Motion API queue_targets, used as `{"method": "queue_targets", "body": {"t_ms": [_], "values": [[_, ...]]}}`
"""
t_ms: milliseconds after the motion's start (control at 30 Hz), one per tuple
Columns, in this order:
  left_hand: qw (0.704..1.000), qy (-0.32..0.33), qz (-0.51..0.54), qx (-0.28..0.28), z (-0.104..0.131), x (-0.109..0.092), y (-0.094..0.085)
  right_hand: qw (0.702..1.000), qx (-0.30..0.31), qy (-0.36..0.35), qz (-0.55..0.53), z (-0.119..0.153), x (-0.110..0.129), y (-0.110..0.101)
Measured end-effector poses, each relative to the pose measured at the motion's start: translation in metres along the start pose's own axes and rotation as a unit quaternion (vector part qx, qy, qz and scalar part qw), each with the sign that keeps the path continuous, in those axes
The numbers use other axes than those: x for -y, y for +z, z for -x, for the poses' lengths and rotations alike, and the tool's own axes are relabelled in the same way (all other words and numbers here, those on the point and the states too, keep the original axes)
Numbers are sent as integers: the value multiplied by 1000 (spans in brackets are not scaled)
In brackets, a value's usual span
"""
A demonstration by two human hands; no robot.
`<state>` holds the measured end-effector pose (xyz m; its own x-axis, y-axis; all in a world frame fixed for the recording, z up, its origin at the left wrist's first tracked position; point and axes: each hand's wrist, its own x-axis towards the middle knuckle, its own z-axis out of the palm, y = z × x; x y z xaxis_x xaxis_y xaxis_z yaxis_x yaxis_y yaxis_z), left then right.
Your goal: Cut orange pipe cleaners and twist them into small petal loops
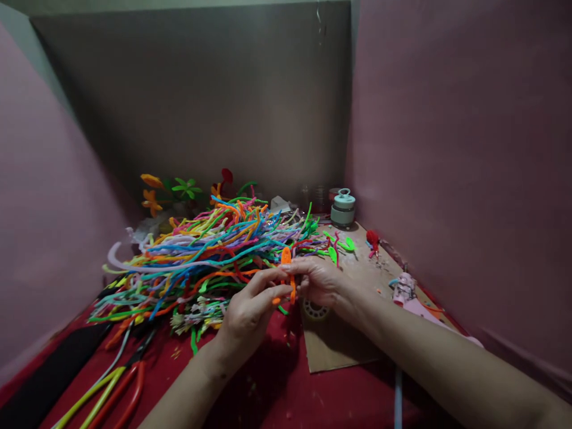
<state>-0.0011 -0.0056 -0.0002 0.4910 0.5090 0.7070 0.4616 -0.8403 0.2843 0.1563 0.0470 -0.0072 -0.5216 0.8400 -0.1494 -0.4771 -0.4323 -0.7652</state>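
Observation:
Between my two hands is a bent orange pipe cleaner (286, 256), with a rounded loop standing up and ends hanging below. My left hand (250, 310) pinches it from the left with thumb and fingers. From the right, my right hand (319, 281) grips the same piece, its fingers curled and partly hidden. Just behind them lies a large heap of many-coloured pipe cleaners (214, 244). Under my right hand a white ring with holes (315, 309) rests on a cardboard sheet (344, 348).
Red-handled scissors (139, 381) and yellow handles (96, 396) lie front left on the red cloth (268, 387). Pipe-cleaner flowers (152, 202) stand behind the heap. A lidded green jar (343, 210) sits at the back right, a pink glue gun (415, 307) at right. Pink walls flank both sides.

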Motion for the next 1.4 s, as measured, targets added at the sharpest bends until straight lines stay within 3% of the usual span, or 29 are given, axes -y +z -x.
{"method": "queue_targets", "body": {"t_ms": [133, 267, 367, 533, 700, 800, 967, 1233, 1400], "values": [[980, -136, 148, 9, -2, -7, 3, 999, 15, -35, 21, 2, -3, 0], [898, -321, 285, -92, -5, -12, 4, 998, 16, -35, 54, 3, -4, 0], [859, -378, 316, -141, -8, -12, 1, 996, 25, -45, 80, 0, -7, -3], [890, -359, 255, -121, -7, -9, -2, 987, 1, -85, 134, -2, -10, -2], [949, -279, 131, -62, -3, -5, 2, 974, -28, -100, 203, 4, -7, 2], [965, -250, 59, -44, -1, -3, 4, 964, -30, -117, 236, 7, -6, 5], [967, -252, -6, -39, 0, -4, 6, 946, -39, -142, 287, 11, -9, 10], [951, -309, -4, -6, -1, -5, 5, 890, -18, -226, 396, 9, -15, 6], [942, -335, -23, -7, -1, -5, 6, 872, -24, -246, 423, 11, -20, 8]]}}
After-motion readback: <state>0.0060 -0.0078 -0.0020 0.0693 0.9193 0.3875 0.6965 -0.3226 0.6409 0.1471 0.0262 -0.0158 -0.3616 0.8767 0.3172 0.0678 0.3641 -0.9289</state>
